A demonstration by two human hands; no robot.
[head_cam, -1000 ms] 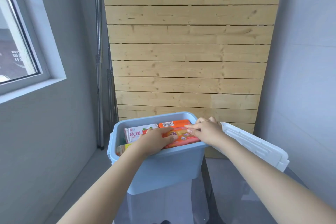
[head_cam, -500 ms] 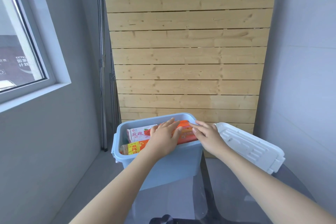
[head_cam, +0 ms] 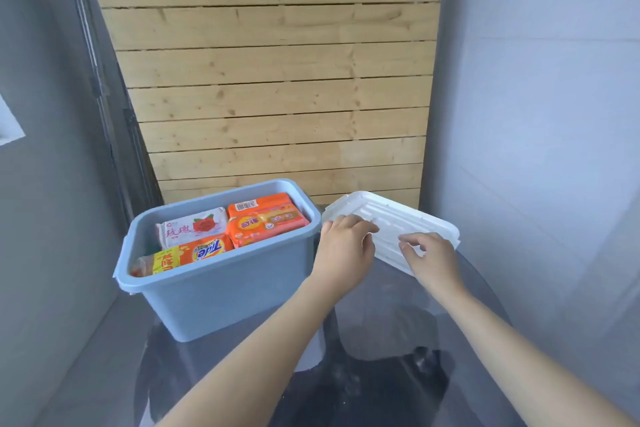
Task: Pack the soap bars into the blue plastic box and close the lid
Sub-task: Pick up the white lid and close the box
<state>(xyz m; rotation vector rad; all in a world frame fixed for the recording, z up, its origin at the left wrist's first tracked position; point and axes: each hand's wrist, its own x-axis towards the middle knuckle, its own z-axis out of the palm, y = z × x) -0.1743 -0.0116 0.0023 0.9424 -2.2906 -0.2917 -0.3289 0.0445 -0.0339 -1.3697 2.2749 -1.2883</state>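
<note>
Both my hands reach to the white lid (head_cam: 391, 222) at 3 o'clock of the blue box (head_cam: 228, 284). My left hand (head_cam: 344, 246) and right hand (head_cam: 431, 260) rest on it, fingers loosely curled, gripping nothing. Soap bars (head_cam: 266, 222) fill the box.

Soap bars (head_cam: 266, 224) are packed in open box (head_cam: 221, 274). Lid (head_cam: 391, 225) lies beside it, touched by both hands (head_cam: 346, 246) (head_cam: 429, 260).

Dark glass table (head_cam: 381, 388), blue plastic box (head_cam: 228, 291) on it, white lid (head_cam: 398, 222) beside.
</note>
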